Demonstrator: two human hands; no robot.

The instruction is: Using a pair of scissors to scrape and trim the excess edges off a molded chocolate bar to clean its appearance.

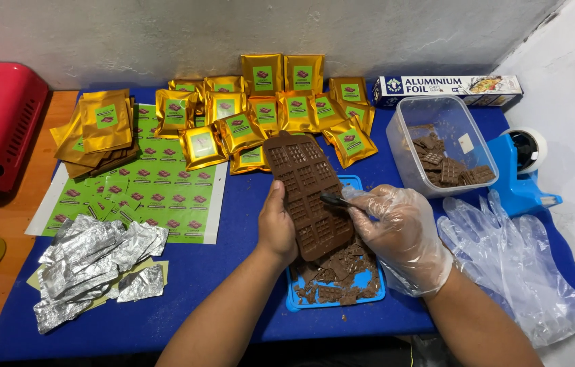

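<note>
The blue table cover (233,204) carries everything. On it, near the middle front, sits a blue tray (369,285) full of broken brown chocolate pieces (342,268). Above this tray is the brown chocolate mould (308,194), a long flexible sheet with many small rectangular cells, held tilted so its far end points toward the gold pouches (280,109) at the back.

The left hand (277,228) is bare and closed on the left edge of the mould, thumb on top. The right hand (399,234) wears a clear plastic glove; its fingers are together, pinched on a small dark tool (335,200) whose tip touches the right edge of the mould.

To the right stands a clear plastic box (464,170) with more chocolate pieces, and loose clear gloves (512,258) lie beside it. Crumpled foil pieces (93,261) lie at the front left.
</note>
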